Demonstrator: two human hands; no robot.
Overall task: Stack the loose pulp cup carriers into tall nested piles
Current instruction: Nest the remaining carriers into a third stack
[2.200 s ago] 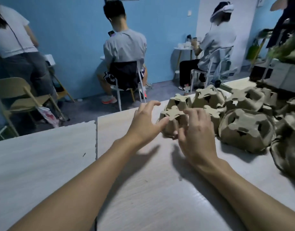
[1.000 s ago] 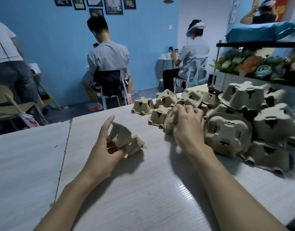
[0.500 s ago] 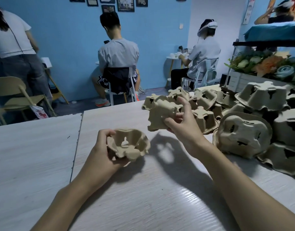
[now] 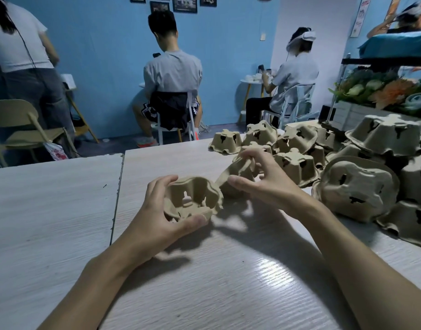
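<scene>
So, one pulp carrier (image 4: 195, 198) is held cup-side up in the left hand (image 4: 157, 220), low over the middle of the tabletop (image 4: 216, 294). The grip there is wrapped right round it: fingers curled over the far rim, thumb pressed along the near edge. Whether its bottom touches the wood can't really be told.

A second carrier (image 4: 240, 171) is pinched in the right hand (image 4: 271, 184) and tipped on its side, just beside the first one's rim. That grip is fairly narrow, with fingertips on the top hump and the thumb laid across the lower part. Contact between the two carriers can't be made out.

Further right, a heap of loose carriers (image 4: 357, 189) is piled upside down, some leaning on each other. A few smaller ones (image 4: 225, 141) are dotted along the far edge.

A second tabletop (image 4: 50, 210) is butted up on the left, with a thin seam between the two.

Behind all that, a blue wall (image 4: 104, 55) is seen, with a seated person in a grey shirt (image 4: 172, 75), another seated person wearing a headset (image 4: 297, 75), and someone standing at far left (image 4: 19, 55) by a tan chair (image 4: 19, 129). Flowers (image 4: 383, 89) are stacked on a shelf at the right.
</scene>
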